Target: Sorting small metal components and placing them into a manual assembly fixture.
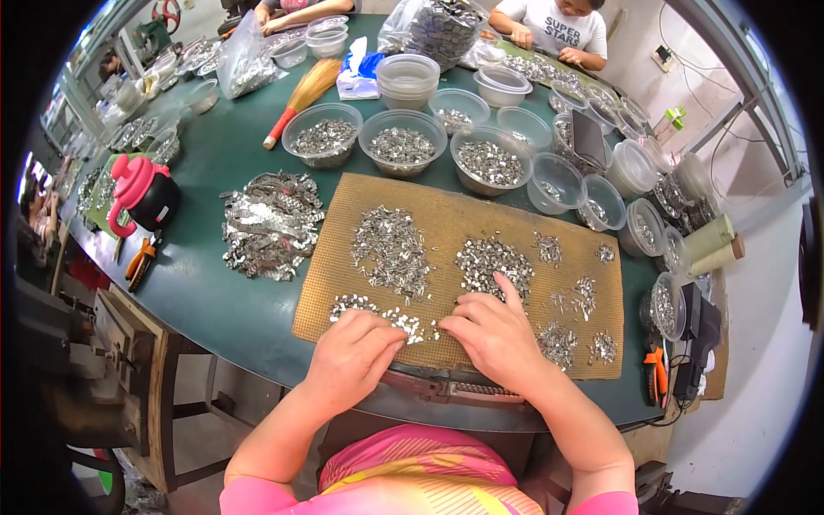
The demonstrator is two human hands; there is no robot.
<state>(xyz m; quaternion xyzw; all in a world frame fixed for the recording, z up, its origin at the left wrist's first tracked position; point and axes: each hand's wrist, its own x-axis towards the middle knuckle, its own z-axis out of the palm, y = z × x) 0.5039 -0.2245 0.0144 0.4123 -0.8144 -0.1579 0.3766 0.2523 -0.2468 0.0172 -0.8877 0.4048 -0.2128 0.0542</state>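
A brown textured mat (438, 193) bears piles of small silvery metal pieces. My left hand (354, 354) rests at its near edge, fingers bent together at a scatter of shiny metal pieces (410, 326). Whatever the fingertips hold is too small to make out. Just right of that scatter, my right hand (499, 330) has thumb and forefinger drawn together over the mat. One other finger points up to a dense pile of metal pieces (491, 263); anything in the pinch is hidden. A larger heap of thin pieces (390, 251) lies farther left.
Metal strips (271, 225) lie left of the mat. Plastic tubs (402, 142) of pieces line its far side. A black-and-pink jug (146, 196), pliers (140, 262) and a brush (302, 99) are leftward; orange-handled pliers (657, 373) lie right. Another person's hands (522, 36) work beyond.
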